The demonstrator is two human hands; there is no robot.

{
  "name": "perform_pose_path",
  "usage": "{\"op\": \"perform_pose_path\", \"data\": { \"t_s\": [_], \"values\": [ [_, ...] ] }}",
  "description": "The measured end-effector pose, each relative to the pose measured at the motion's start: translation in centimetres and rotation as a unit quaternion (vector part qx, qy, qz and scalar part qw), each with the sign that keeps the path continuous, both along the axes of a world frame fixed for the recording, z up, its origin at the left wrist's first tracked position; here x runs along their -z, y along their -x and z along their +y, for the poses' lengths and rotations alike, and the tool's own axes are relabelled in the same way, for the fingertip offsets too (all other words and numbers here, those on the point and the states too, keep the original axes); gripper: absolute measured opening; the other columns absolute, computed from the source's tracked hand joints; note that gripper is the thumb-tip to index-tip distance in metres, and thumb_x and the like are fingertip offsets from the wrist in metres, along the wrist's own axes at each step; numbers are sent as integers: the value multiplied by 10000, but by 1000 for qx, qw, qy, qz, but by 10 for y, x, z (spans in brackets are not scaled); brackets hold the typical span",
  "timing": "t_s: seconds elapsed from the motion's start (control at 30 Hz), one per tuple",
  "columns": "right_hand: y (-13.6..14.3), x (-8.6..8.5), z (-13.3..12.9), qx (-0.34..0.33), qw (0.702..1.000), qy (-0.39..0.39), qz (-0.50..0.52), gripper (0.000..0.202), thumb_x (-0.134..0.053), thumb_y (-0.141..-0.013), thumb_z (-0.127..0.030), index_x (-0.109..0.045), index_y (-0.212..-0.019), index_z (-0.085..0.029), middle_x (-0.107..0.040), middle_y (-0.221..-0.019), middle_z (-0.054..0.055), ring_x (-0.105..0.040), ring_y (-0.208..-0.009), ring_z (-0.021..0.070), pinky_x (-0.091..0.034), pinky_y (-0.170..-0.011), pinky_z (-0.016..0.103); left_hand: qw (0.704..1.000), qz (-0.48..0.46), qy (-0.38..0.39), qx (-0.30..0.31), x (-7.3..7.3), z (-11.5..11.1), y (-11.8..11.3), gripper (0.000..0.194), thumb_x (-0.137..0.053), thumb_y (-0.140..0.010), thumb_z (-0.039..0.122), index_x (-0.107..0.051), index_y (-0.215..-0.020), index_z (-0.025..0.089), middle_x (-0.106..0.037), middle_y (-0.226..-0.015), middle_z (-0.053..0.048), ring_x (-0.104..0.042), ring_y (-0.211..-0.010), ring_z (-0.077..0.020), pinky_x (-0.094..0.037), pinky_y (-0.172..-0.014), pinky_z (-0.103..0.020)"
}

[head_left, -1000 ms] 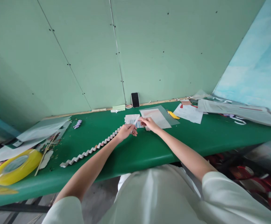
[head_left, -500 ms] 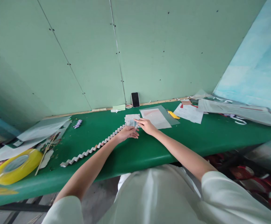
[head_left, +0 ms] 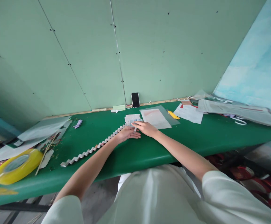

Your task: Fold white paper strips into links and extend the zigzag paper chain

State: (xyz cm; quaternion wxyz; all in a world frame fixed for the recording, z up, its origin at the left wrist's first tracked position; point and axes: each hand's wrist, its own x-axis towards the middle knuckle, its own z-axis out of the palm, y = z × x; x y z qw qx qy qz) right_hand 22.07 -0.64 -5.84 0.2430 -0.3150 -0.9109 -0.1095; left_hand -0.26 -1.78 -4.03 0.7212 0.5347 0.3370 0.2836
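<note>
Near the middle of the table, my left hand [head_left: 126, 133] is palm-up with its fingers curled around a small folded paper strip [head_left: 135, 129]. My right hand [head_left: 147, 128] comes in from the right, its fingertips pinching the same strip from above. A zigzag chain of folded paper [head_left: 86, 152] runs diagonally along the table, its upper end beside my left hand. Just beyond my fingers lie small pale paper pieces [head_left: 132, 117], partly covered by my right fingertips.
A white sheet on a clear film [head_left: 155, 117] lies right of my hands, beside a yellow cutter [head_left: 173, 115]. A phone [head_left: 135, 100] leans on the wall. At left are a yellow tape roll [head_left: 30, 157], a stick [head_left: 45, 155] and a small purple folded piece [head_left: 78, 123]. Papers [head_left: 238, 110] pile at right.
The paper strip has turned and sits lower between my fingers. My right fingertips have moved slightly down toward my left hand and bent over the strip. The chain has stayed put.
</note>
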Motion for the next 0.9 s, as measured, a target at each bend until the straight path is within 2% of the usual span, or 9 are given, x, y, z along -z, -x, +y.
{"op": "perform_pose_path", "data": {
  "t_s": [0.17,0.33,0.5,0.63,0.8,0.9],
  "values": [
    [3,-2,-4,-17,1000,-14,-10,684,-464,-990,-15,-409,-1637,-232,-528,-1583,165,-619,-1364,351,-608,-1038,513,999,-29,21,23,-1,2,2,192,-714,-911,226,-739,-1020,70,-798,-993,-238,-804,-928,-327,-617,-934,-467],
    [8,-4,-8,-40,998,-50,-11,731,-450,-1009,-19,-293,-1681,-259,-436,-1654,150,-639,-1340,342,-621,-1022,511,998,-42,32,20,1,4,4,196,-632,-919,162,-704,-1065,53,-795,-981,-238,-803,-933,-334,-588,-985,-513],
    [9,-5,-9,-37,998,-53,-25,716,-462,-1005,-12,-329,-1668,-247,-448,-1647,148,-660,-1308,341,-623,-1016,498,999,-34,37,7,0,4,1,188,-558,-925,116,-675,-1064,65,-799,-948,-215,-805,-910,-315,-577,-1001,-520],
    [8,-3,-7,-37,999,-27,-11,672,-459,-1024,-42,-360,-1656,-246,-441,-1653,138,-625,-1355,342,-607,-1045,498,999,-29,42,2,-7,1,0,208,-527,-963,166,-694,-1030,61,-799,-966,-218,-804,-912,-309,-586,-990,-499],
    [7,-1,-6,-46,999,9,23,623,-454,-1037,-70,-414,-1631,-255,-473,-1634,130,-600,-1382,339,-576,-1085,511,999,-26,12,22,-10,-3,3,188,-660,-945,202,-708,-1062,62,-796,-1033,-222,-798,-958,-311,-591,-986,-478],
    [8,0,-5,-57,993,49,86,606,-431,-1044,-91,-451,-1608,-311,-511,-1604,103,-610,-1364,311,-577,-1074,482,1000,-4,-23,11,-8,-3,3,195,-749,-919,215,-700,-1055,83,-798,-1011,-200,-799,-934,-294,-604,-963,-466]
  ]
}}
